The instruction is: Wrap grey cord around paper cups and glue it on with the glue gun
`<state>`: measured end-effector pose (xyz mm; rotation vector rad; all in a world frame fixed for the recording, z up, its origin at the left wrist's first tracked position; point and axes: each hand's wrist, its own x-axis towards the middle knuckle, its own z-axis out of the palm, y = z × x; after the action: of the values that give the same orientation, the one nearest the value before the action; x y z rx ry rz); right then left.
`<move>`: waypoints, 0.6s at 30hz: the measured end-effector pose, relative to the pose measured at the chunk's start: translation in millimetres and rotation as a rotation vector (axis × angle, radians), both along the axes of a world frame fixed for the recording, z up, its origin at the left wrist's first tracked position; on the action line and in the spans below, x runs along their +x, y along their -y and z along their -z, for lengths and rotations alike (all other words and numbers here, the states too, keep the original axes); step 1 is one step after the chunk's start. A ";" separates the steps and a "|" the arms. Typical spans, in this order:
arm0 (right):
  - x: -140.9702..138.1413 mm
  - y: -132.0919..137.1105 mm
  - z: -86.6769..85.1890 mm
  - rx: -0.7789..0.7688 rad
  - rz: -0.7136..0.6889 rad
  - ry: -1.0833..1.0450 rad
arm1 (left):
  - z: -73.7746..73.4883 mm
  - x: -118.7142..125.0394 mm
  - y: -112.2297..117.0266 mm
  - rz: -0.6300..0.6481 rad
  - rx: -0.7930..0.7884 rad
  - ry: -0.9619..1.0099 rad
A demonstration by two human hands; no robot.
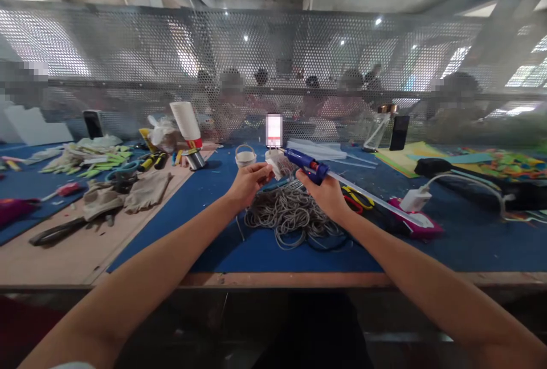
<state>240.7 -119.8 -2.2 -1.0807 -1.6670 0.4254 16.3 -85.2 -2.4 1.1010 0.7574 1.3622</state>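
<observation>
My left hand (251, 185) pinches a small white cup-like piece (277, 166) between thumb and fingers; its details are blurred. In my right hand (327, 193) is a blue hot glue gun (301, 159), with its nozzle end beside the white piece. A long clear glue stick (371, 193) sticks out of the gun's back, over my right wrist. Under both hands lies a loose heap of grey cord (290, 215). Just behind my left hand stands a small white cup with a thin looped handle (245, 158).
On the left are a tilted stack of paper cups (184, 118), work gloves (147, 191) and scissors (123, 171). Yellow-handled pliers (363, 198) and a white charger plug (416, 199) lie right. Clear sticks (318, 150) lie behind, before a perforated metal screen (282, 44).
</observation>
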 end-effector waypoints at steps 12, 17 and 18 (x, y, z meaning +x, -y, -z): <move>-0.1 2.4 6.0 -0.012 -0.031 0.167 | -2.1 -10.5 -6.1 -0.115 0.008 0.059; 0.1 2.2 6.0 -0.002 -0.007 0.197 | -5.6 -9.6 -4.2 -0.144 0.025 0.031; 0.1 2.8 6.1 -0.002 -0.006 0.201 | -5.7 -9.2 -4.0 -0.148 0.028 0.023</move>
<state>240.8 -122.5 -8.3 -1.1507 -1.8466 0.3307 7.1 -81.2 3.3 1.0664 0.8179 1.5117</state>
